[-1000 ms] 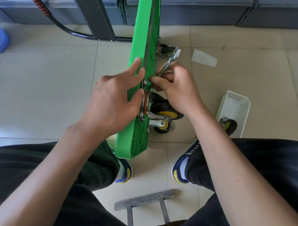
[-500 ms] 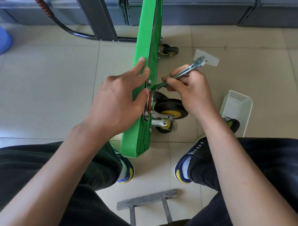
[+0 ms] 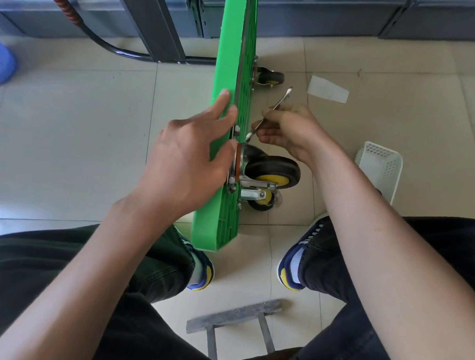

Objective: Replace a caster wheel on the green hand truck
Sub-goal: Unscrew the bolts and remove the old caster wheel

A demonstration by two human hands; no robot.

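The green hand truck [image 3: 231, 57] stands on its edge on the tiled floor between my knees. A black caster wheel [image 3: 272, 170] with a yellow hub is mounted on its right face, with a smaller caster [image 3: 261, 198] just below it. My left hand [image 3: 188, 153] holds the deck's edge, fingers straight along the green plastic and thumb by the caster plate. My right hand [image 3: 287, 130] grips a silver wrench [image 3: 266, 115], whose lower jaw sits at the mounting plate above the wheel. A further caster [image 3: 270, 78] shows higher up the deck.
A white perforated basket [image 3: 378, 164] stands on the floor at right, partly behind my right forearm. A clear plastic scrap [image 3: 327, 90] lies beyond the wrench. A grey metal stool frame [image 3: 236, 316] sits between my feet. Dark cabinets and a black pipe line the far wall.
The wrench handle has swung from pointing right to more upright and edge-on, and my right hand has turned with it. My left hand keeps its hold on the deck.
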